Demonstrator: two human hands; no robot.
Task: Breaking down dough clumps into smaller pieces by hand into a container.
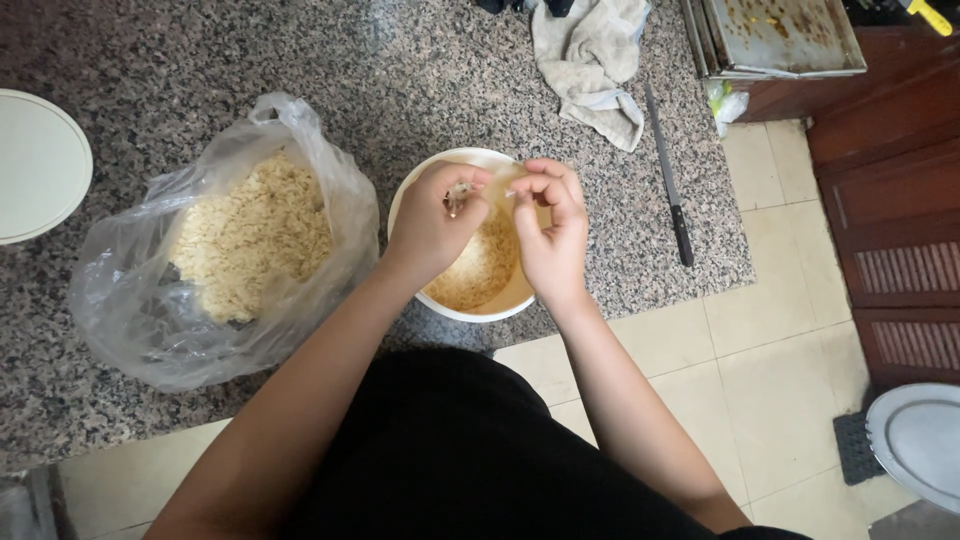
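Note:
A white bowl (470, 312) partly filled with small pale pieces stands at the granite counter's front edge. Both hands hover over it. My left hand (438, 222) pinches a small pale piece between thumb and fingers. My right hand (552, 228) is closed beside it, fingertips pinched on the same bit or a thin skin; which one I cannot tell. To the left lies an open clear plastic bag (150, 310) holding a heap of the same pale pieces.
A long knife (672, 190) lies on the counter right of the bowl. A crumpled cloth (592, 60) sits behind it, a metal tray (780, 35) at the back right. A white round lid (35, 165) is far left. Tiled floor lies below.

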